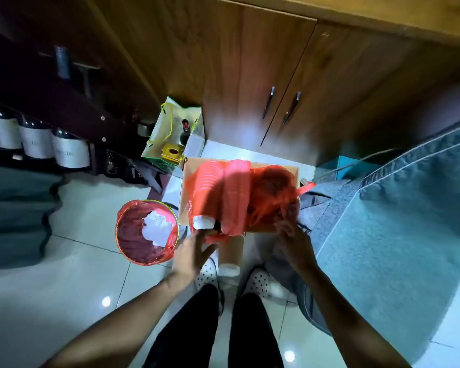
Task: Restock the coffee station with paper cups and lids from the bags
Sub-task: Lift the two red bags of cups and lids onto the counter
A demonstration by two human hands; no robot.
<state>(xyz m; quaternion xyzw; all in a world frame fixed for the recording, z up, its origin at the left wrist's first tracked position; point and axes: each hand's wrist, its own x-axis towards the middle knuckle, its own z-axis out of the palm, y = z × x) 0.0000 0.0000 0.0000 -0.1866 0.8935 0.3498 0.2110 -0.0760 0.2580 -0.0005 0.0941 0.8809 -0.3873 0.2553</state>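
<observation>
While the floor is viewed from above, a bin lined in red plastic is seen at the left, with white paper lying in it. Just right of it, a cardboard box is filled by a red bag through which stacked cups are seen, their long axis running away from the person. The left hand is held with fingers spread and relaxed at the near end of the stack, where a white cup end is exposed; it is judged the nearer hand. The bag's gathered plastic is pinched by the right hand. Another cup stack lies on the floor between the hands.
</observation>
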